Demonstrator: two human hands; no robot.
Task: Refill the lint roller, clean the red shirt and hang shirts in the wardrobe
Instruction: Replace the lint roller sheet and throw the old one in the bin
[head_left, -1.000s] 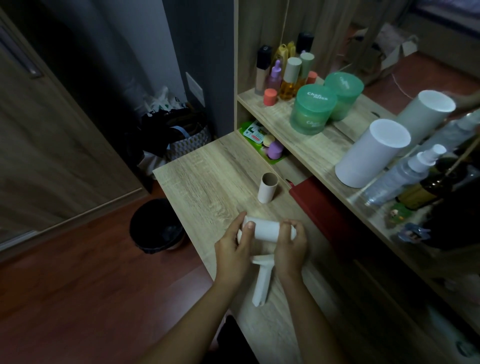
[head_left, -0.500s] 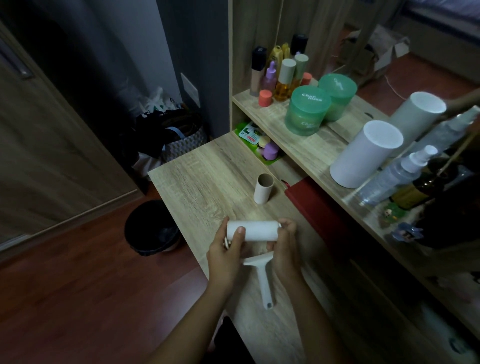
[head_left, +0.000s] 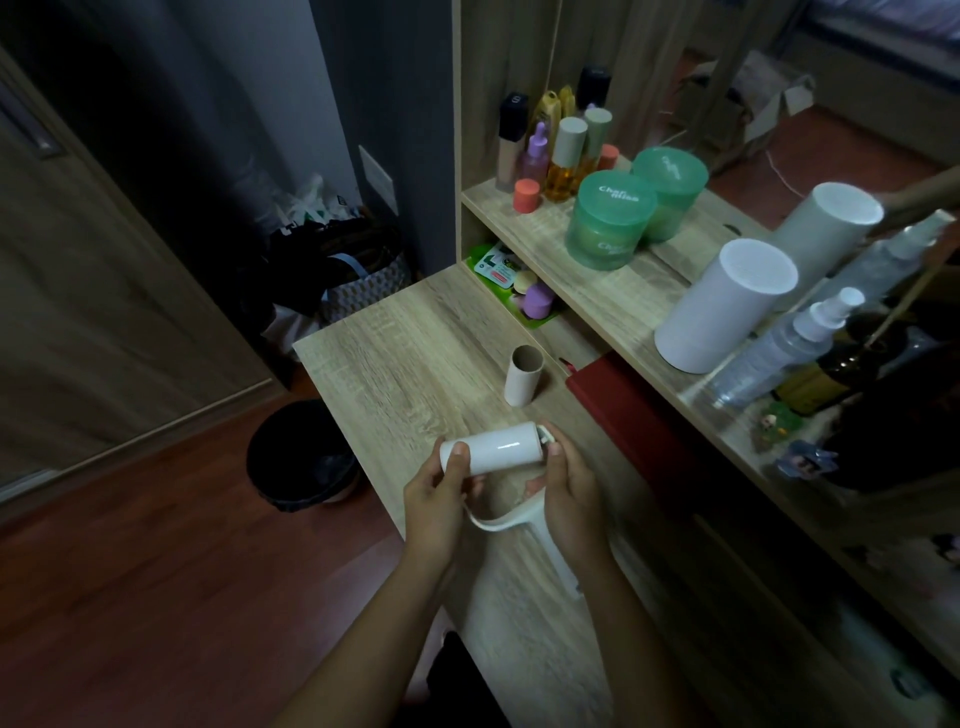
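Observation:
A white lint roller refill (head_left: 498, 449) lies sideways between my hands, above the wooden desk (head_left: 395, 358). My left hand (head_left: 436, 493) grips its left end, thumb on top. My right hand (head_left: 569, 491) holds the right end of the roll and the white lint roller handle (head_left: 530, 525), which curves under the roll and points down toward me. An empty cardboard core (head_left: 523, 375) stands upright on the desk just beyond the hands. No shirt or wardrobe is in view.
A black waste bin (head_left: 298, 454) stands on the floor left of the desk. A red book (head_left: 623, 410) lies under the shelf (head_left: 597, 291), which carries green jars (head_left: 610, 221), bottles and a white cylinder (head_left: 722, 306). Bags (head_left: 337, 270) sit behind the desk.
The hands lifted the roll and handle slightly and tilted the roll, right end higher. The handle swung from pointing straight down to curving under the roll.

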